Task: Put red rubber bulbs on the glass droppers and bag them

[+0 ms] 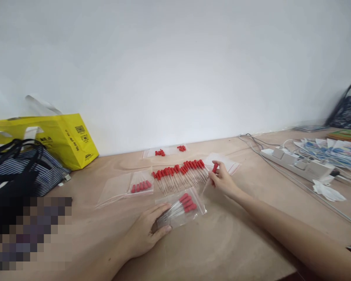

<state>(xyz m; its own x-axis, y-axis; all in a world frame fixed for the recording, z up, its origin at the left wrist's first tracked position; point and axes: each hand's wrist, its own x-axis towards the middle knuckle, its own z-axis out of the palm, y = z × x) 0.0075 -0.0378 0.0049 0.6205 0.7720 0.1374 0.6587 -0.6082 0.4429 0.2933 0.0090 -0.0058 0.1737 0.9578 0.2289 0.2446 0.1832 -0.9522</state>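
Several clear droppers with red bulbs [177, 169] lie side by side in a row on the wooden table. My right hand [220, 177] pinches one dropper by its red bulb [215, 168], at the right end of the row, its clear stem pointing down to the left. In front of the row, my left hand [152, 226] grips the left edge of a clear zip bag [175, 220] between thumb and fingers. Inside that bag are several droppers, their red bulbs [188, 203] toward the right.
Another bag with red-bulbed droppers [141, 186] lies left of the row, and more [160, 153] lie near the wall. A flat clear bag [231, 166] sits behind my right hand. Yellow bag [73, 140] and striped bag [49, 171] stand left; a power strip [298, 166] with cables lies right.
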